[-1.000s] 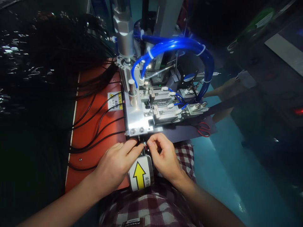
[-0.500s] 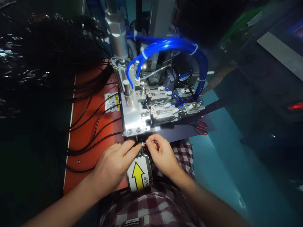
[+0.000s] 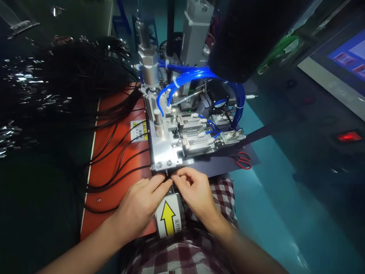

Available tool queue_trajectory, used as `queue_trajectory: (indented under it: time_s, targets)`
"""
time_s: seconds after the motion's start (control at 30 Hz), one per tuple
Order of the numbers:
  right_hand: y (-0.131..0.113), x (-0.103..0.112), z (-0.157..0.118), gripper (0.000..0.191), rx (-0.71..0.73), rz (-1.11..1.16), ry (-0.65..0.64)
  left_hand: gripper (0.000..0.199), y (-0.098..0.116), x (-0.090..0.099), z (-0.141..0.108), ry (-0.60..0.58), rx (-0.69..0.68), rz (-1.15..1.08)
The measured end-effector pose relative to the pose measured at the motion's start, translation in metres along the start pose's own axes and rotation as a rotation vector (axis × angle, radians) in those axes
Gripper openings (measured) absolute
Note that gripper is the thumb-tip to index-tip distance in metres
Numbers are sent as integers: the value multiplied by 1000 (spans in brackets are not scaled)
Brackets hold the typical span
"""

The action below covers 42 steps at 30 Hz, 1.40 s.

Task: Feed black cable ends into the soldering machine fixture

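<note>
Just in front of the metal machine (image 3: 164, 154), my two hands meet at their fingertips. My left hand (image 3: 144, 199) has thumb and forefinger closed at the front edge, above the white label with a yellow arrow (image 3: 169, 217). Opposite it, my right hand (image 3: 196, 192) pinches with thumb and forefinger, its other fingers curled. Whatever small thing lies between the fingertips is hidden. A narrow dark guide (image 3: 171, 190) runs from the labelled part up to my fingers.
Black cables (image 3: 119, 163) cross the orange-red table (image 3: 105, 148) on the left, beside a large dark bundle. Blue air tubes (image 3: 196, 72) arch over the machine. Red-handled scissors (image 3: 243, 160) lie on the dark plate to the right. A screen (image 3: 349, 57) stands at far right.
My right fingertips have moved left and closer to my left ones. A small piece with a red spot, seen between them before, is now hidden. The camera view has shifted a little.
</note>
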State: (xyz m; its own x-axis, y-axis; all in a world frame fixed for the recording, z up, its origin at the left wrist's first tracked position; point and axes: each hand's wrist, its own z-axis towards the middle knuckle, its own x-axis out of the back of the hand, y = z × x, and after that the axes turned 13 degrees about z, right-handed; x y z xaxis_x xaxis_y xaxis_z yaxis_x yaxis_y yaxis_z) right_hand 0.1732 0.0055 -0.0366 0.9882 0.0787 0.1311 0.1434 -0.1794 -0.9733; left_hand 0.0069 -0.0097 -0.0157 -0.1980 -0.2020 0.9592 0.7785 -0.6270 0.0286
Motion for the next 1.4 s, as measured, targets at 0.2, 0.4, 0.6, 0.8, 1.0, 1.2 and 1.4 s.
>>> queue_trajectory:
  time_s: [0.2,0.4,0.6,0.8,1.0,1.2,1.4]
  targets:
    - [4,-4,3,15,-24,167,-27,30,-1,-1,0,24,2,-15]
    - [5,-6,0,13,0,245,-6,31,-1,-2,-1,18,8,-23]
    - [5,1,0,14,-182,407,35,34,-2,-2,-2,0,21,-27]
    - [4,4,1,18,-127,375,5,34,-2,-2,-3,-5,25,-39]
    - [6,-2,2,15,-89,332,-34,32,-1,-1,-3,-25,24,-31]
    - [4,5,-2,13,257,-71,-12,30,-1,-1,-2,-28,23,-46]
    - [4,4,-4,16,322,-217,-10,31,-1,-2,-3,-34,27,-66]
